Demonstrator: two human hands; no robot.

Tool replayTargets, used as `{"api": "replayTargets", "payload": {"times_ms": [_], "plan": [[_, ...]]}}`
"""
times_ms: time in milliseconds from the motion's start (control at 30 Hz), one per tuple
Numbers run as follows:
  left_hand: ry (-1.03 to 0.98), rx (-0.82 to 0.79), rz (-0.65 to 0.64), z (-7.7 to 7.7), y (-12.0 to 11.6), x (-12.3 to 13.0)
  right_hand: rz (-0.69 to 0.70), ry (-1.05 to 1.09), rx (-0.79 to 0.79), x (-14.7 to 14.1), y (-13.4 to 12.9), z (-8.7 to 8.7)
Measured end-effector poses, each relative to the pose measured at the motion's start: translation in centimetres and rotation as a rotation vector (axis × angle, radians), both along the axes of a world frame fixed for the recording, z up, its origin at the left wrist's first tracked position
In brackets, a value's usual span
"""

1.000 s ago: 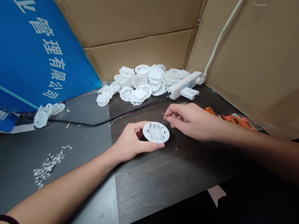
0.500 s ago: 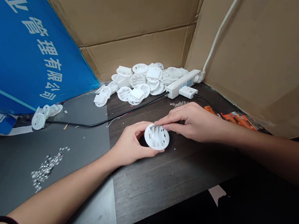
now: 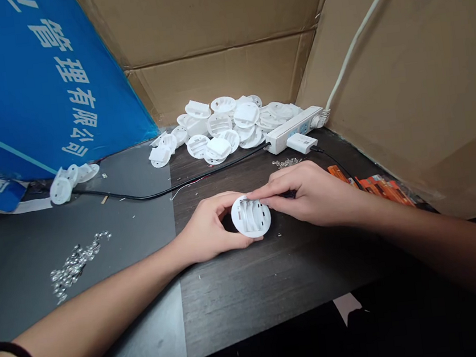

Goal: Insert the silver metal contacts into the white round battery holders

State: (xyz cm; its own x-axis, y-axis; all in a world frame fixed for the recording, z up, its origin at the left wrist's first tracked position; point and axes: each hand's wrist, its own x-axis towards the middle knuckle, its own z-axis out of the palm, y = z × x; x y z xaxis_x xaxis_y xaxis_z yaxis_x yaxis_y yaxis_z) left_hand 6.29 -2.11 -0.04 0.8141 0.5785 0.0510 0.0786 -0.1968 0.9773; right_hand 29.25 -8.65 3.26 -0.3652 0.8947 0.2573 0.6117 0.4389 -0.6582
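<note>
A round white plastic battery holder [image 3: 251,218], with curved battery slots and small dark slits, is tilted toward me above the dark table. My left hand [image 3: 209,227] is closed on its left side, thumb at the lower rim and fingers behind the upper edge. At the top of the slots, the thumb and index finger of my right hand [image 3: 308,193] are pinched together at the rim. Whatever small part lies between these fingertips is too small to make out. A little pile of small metal pieces [image 3: 286,162] lies just beyond my right hand.
White plastic holders [image 3: 219,126] are heaped at the back, beside a white power strip [image 3: 295,129] with a plugged-in adapter. A black cable [image 3: 149,197] crosses the table. Shiny metal parts [image 3: 76,265] lie left; orange packs [image 3: 376,188] lie right. Cardboard walls [image 3: 222,77] stand behind.
The view has shifted very slightly. Both hands keep nearly the same position on the battery holder, with the right fingertips still at its upper rim.
</note>
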Motion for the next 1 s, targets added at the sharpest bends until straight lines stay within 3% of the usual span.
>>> {"api": "replayTargets", "payload": {"times_ms": [467, 600, 800, 1000], "plan": [[0.081, 0.187, 0.000, 0.0, 0.3, 0.0, -0.156, -0.130, -0.176, -1.4, -0.2, 0.7], [0.100, 0.186, 0.018, 0.0, 0.2, 0.0, -0.214, -0.269, -0.193, -2.3, -0.3, 1.2], [0.113, 0.082, 0.034, 0.4, -0.1, 0.2, -0.241, -0.615, -0.087, -3.4, -0.6, 2.1], [0.125, -0.002, 0.041, 0.8, -0.1, 0.3, -0.232, -0.350, -0.093, -1.8, -0.3, 1.5]]}}
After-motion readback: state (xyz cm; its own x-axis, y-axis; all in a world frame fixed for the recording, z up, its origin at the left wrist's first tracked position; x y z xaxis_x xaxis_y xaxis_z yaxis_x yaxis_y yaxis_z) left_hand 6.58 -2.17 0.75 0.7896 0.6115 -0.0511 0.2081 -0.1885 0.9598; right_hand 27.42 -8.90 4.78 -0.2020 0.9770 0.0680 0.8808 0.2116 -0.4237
